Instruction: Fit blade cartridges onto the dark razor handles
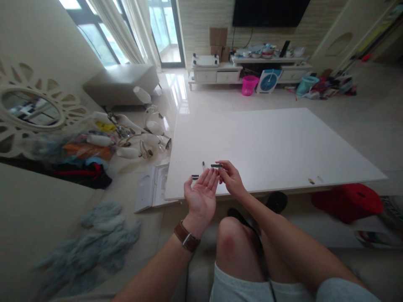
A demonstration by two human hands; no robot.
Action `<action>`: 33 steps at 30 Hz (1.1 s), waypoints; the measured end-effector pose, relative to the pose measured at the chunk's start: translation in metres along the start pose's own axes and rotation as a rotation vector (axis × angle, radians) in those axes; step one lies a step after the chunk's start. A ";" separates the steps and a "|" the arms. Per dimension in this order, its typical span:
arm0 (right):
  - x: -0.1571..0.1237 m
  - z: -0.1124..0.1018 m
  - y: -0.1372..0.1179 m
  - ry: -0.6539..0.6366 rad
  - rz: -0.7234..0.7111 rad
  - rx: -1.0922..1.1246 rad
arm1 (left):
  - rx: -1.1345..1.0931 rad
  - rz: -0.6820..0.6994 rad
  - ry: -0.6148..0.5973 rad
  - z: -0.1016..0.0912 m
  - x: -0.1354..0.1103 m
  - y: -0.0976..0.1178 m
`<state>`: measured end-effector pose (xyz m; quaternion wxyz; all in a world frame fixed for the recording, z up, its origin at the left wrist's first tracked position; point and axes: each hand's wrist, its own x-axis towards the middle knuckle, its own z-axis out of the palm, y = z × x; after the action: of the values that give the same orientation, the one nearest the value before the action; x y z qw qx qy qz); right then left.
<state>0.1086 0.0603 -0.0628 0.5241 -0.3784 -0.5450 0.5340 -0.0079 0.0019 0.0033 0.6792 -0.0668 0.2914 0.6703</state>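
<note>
My left hand [201,193] is held palm up with its fingers stretched out and nothing lying in it, just in front of the near edge of a large white board [270,142] on the floor. My right hand [229,177] sits right beside it, fingers pinched on a small dark flat piece [216,166]. Two more small dark parts rest on the board by my fingertips: a short one [195,177] and a thin upright one [203,165]. A brown watch strap [186,237] is on my left wrist.
A chandelier with white glass shades [138,138] lies on the floor left of the board, beside a clear bag of clutter [78,147]. A white plastic tray [151,186], grey rags [103,235], a red stool [348,201] and a pink bin [249,84] are around.
</note>
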 end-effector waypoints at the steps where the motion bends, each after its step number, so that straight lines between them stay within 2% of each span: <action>1: 0.000 0.000 0.000 0.000 0.001 0.004 | -0.004 -0.001 0.002 0.000 0.000 0.000; 21: 0.000 0.000 -0.002 0.002 0.037 -0.071 | -0.001 0.003 0.008 0.001 -0.001 -0.002; 33: -0.001 0.000 -0.004 0.008 0.011 -0.118 | 0.003 -0.003 0.030 0.001 -0.001 -0.001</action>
<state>0.1093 0.0586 -0.0592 0.4999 -0.4137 -0.5716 0.5022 -0.0066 0.0016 0.0044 0.6760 -0.0762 0.3024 0.6677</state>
